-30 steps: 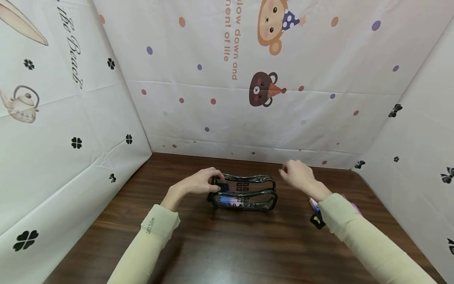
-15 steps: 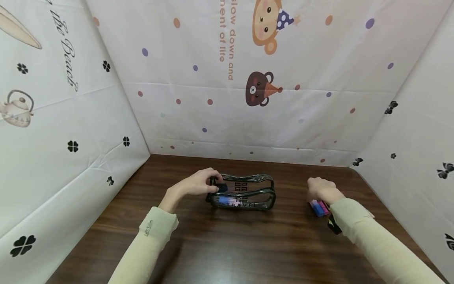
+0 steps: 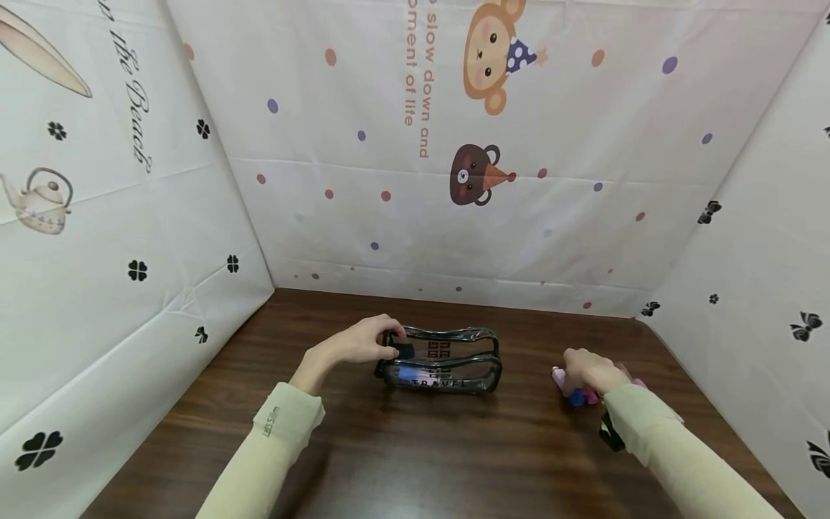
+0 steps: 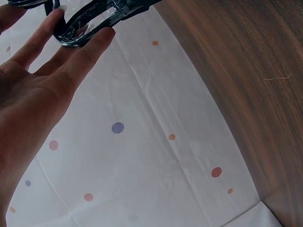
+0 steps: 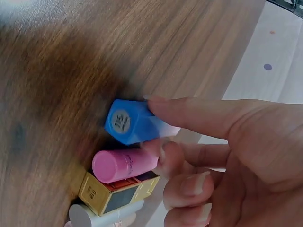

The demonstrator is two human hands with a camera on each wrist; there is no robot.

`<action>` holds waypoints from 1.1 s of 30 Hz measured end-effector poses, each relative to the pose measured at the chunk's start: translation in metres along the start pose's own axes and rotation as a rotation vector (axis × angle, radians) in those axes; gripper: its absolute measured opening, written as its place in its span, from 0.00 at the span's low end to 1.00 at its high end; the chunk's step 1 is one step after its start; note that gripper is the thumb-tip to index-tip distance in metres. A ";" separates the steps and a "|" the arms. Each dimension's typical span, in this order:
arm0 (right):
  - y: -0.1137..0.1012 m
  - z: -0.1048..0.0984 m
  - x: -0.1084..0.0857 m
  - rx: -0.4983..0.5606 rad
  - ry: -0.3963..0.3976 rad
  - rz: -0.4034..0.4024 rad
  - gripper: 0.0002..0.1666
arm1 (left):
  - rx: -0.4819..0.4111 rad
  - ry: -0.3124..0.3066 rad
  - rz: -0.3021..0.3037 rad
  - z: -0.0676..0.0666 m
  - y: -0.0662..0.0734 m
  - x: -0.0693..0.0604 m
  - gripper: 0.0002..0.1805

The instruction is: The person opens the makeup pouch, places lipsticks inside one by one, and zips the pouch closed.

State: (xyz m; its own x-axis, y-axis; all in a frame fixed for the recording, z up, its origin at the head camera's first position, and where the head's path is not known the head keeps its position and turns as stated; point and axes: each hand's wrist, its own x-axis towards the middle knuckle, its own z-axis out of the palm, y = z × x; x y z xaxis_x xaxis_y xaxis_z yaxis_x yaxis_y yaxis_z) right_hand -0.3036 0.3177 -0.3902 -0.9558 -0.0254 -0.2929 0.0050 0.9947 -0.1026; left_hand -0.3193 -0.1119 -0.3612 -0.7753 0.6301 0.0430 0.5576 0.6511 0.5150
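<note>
My left hand (image 3: 359,342) grips the left end of a clear travel pouch (image 3: 476,386) with black trim, which lies on the table. In the left wrist view my fingers spread along the edge of the pouch (image 4: 78,35). Through its clear side something blue and pale shows. At the right, my right hand (image 3: 591,371) pinches a blue lipstick tube (image 5: 137,120) between thumb and finger. Beside it lie a pink tube (image 5: 120,165), a gold lipstick case (image 5: 106,194) and a white tube (image 5: 87,216), partly cut off by the frame.
A black and yellow item (image 3: 609,435) lies by the right sleeve, partly hidden. The brown wooden table (image 3: 447,454) is bounded by printed white sheets (image 3: 363,216) at the back and both sides.
My right hand has moved from near the pouch rightward and down to the cosmetics, and now pinches the blue lipstick tube. The left hand keeps its grip on the pouch.
</note>
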 end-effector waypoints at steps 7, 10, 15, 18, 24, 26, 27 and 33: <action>-0.001 0.005 0.000 0.041 -0.012 -0.012 0.13 | 0.002 0.003 0.005 0.000 0.001 0.000 0.16; -0.001 0.006 0.000 0.031 0.002 -0.017 0.13 | 0.004 0.001 0.006 0.000 0.001 0.000 0.16; -0.005 0.004 0.001 0.003 0.064 -0.040 0.13 | -0.004 -0.004 0.000 -0.002 0.001 0.000 0.15; -0.008 0.001 0.001 -0.006 0.101 -0.062 0.15 | -0.010 -0.001 -0.001 -0.003 0.000 0.000 0.15; -0.016 -0.006 0.001 -0.005 0.133 -0.104 0.16 | -0.008 -0.004 0.000 -0.002 -0.001 0.000 0.16; -0.019 -0.008 0.001 0.002 0.143 -0.118 0.13 | -0.009 -0.005 0.000 -0.002 -0.001 0.000 0.15; -0.021 -0.009 0.001 0.007 0.154 -0.130 0.12 | -0.010 -0.005 0.000 -0.002 -0.001 0.000 0.15; -0.031 -0.018 0.000 0.031 0.219 -0.187 0.09 | -0.014 -0.009 -0.002 -0.001 -0.001 0.001 0.16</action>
State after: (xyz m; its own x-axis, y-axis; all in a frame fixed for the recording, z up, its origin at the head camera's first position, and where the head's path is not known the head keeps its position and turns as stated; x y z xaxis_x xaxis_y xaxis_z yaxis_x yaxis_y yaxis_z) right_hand -0.3088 0.2889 -0.3696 -0.9817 -0.1823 -0.0544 -0.1711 0.9712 -0.1657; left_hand -0.3209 -0.1126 -0.3608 -0.7735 0.6328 0.0347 0.5522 0.6461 0.5268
